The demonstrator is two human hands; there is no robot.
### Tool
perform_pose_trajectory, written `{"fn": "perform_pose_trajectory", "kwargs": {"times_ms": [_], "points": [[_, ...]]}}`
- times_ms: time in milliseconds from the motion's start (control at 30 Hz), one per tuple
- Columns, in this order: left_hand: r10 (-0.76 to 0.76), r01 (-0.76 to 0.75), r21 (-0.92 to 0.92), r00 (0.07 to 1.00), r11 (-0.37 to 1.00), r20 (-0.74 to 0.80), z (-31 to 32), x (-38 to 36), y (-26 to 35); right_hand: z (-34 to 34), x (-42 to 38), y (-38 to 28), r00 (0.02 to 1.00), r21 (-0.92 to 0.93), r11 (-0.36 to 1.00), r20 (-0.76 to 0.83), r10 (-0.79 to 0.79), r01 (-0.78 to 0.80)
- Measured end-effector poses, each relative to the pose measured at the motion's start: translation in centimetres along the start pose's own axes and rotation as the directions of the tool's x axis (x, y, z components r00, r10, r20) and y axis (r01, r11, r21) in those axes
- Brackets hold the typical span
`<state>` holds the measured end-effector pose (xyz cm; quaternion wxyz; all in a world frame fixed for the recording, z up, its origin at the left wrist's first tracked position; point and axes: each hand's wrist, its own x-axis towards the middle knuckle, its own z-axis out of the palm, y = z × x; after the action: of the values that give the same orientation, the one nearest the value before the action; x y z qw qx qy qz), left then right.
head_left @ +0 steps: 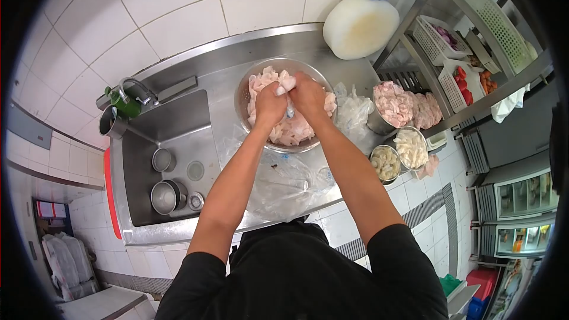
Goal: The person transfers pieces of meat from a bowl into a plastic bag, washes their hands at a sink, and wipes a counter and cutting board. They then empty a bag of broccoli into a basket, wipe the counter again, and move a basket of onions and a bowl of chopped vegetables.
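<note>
A large round metal bowl (325, 77) stands on the steel counter, heaped with pale pink raw chicken pieces (293, 132). Over the heap, my left hand (271, 106) and my right hand (308, 96) come close together, both with curled fingers. Between them they grip a pale piece of raw chicken (287, 80), partly hidden by the fingers. Clear plastic bags (284, 186) lie crumpled on the counter in front of the bowl, and more plastic (354, 112) bunches up at its right side.
Left of the bowl is a sink (139, 172) holding several metal containers, with a faucet (133, 86) behind. Metal pots of meat (394, 104) and pale pieces (410, 148) stand at right. A round white board (361, 25) leans on the wall beside a shelf rack (415, 53).
</note>
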<state>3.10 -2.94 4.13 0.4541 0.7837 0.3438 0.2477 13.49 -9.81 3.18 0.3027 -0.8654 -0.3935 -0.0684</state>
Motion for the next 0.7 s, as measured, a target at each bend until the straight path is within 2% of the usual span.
{"fn": "perform_pose_trajectory", "kwargs": {"times_ms": [133,200,333,400,433,467,533,600,667,700], "points": [[0.029,-0.031,-0.087,0.999,0.996,-0.026,0.7,-0.3,-0.8,1.4,1.4,1.6,1.000,-0.102,0.995,0.025,-0.004,0.007],[-0.046,0.046,-0.084,0.999,0.995,0.007,0.7,-0.9,-0.4,2.6,2.8,4.1,0.996,-0.170,0.984,0.068,0.057,-0.045],[-0.098,0.100,-0.101,0.995,0.990,0.032,1.5,1.1,-3.7,-0.2,3.9,4.7,0.992,-0.069,0.996,0.114,-0.053,0.061],[-0.066,0.078,-0.179,0.995,0.981,0.073,-0.2,2.0,-4.9,-1.7,4.8,4.4,0.961,0.047,0.995,0.261,-0.093,0.084],[-0.029,0.029,-0.090,1.000,0.996,0.002,-0.9,1.9,-4.8,-2.2,4.9,4.1,0.962,0.048,0.996,0.259,-0.090,0.081],[-0.025,0.026,-0.087,1.000,0.996,0.008,-0.8,1.8,-4.5,-2.7,5.0,3.7,0.950,0.042,0.994,0.293,-0.107,0.099],[0.306,-0.308,0.005,0.944,0.951,-0.121,0.3,1.2,-3.8,-3.8,4.7,2.2,0.936,0.034,0.993,0.332,-0.120,0.116],[0.273,-0.273,0.021,0.954,0.962,-0.122,1.8,1.3,-2.6,-4.5,4.2,0.1,0.901,-0.042,0.991,0.421,-0.099,0.128],[0.243,-0.240,0.038,0.963,0.970,-0.121,2.6,1.5,-1.6,-4.2,3.9,-0.7,0.922,-0.097,0.982,0.369,-0.116,0.162],[0.097,-0.094,0.037,0.993,0.995,-0.068,2.7,1.3,-1.2,-4.0,3.7,-0.8,0.938,-0.150,0.971,0.320,-0.131,0.187]]}}
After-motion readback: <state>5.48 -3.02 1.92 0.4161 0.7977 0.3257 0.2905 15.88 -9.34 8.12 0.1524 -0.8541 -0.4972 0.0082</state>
